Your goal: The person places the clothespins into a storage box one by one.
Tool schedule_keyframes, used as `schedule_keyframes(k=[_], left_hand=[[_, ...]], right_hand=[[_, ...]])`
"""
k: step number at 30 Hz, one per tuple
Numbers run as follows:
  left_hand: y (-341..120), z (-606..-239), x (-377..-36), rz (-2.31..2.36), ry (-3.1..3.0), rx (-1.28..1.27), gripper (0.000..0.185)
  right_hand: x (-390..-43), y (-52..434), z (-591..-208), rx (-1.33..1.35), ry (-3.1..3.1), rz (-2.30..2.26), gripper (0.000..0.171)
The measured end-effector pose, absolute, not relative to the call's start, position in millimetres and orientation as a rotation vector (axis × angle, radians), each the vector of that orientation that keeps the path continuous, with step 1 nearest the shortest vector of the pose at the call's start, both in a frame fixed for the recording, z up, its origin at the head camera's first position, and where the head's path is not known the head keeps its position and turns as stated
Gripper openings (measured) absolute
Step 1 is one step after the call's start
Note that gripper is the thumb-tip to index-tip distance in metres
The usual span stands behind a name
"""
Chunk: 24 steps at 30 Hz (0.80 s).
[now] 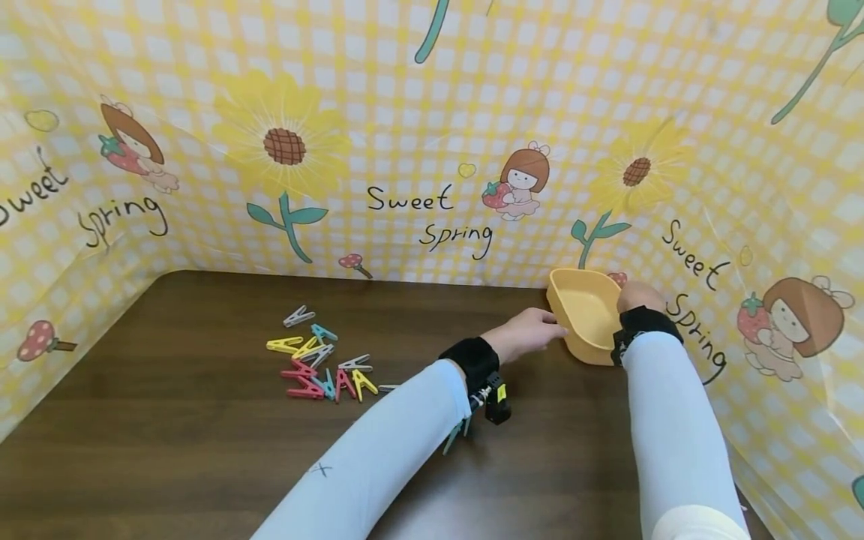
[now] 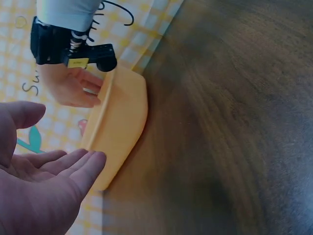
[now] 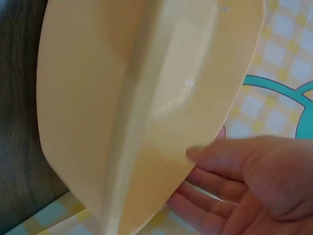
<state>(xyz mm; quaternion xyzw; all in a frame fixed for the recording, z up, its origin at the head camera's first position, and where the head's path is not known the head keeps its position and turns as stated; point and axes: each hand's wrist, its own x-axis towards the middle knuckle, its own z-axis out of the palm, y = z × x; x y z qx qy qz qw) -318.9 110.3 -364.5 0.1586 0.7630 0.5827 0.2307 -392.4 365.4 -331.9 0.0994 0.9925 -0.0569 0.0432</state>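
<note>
A dark brown wooden tabletop (image 1: 169,420) fills the lower part of the head view. On it, left of centre, lies a loose heap of plastic clothes pegs (image 1: 320,360) in yellow, red, teal, grey and white, some overlapping; one grey peg (image 1: 298,316) lies just apart at the far edge of the heap. A yellow-and-white checked backdrop (image 1: 418,97) stands round the tabletop on the left, far and right sides. It is printed with sunflowers (image 1: 283,146), small cartoon girls holding strawberries (image 1: 520,184), little red mushrooms (image 1: 353,262) and the words "Sweet Spring" (image 1: 432,217) in black script.
</note>
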Motion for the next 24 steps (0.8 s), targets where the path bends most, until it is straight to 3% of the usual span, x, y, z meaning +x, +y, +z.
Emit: schedule_keyframes(k=[8, 15, 24], left_hand=[[102, -372, -326, 1.711, 2.08, 0.304, 0.044], [98, -377, -329, 1.781, 2.068, 0.245, 0.034], [80, -381, -331, 1.853, 2.109, 0.092, 0.022]], right_hand=[[-401, 352, -338, 0.432, 3.04, -0.246, 0.026], [-397, 339, -332, 0.377, 2.968, -0.219, 0.044], [-396, 319, -333, 0.282, 2.886, -0.149, 0.026]])
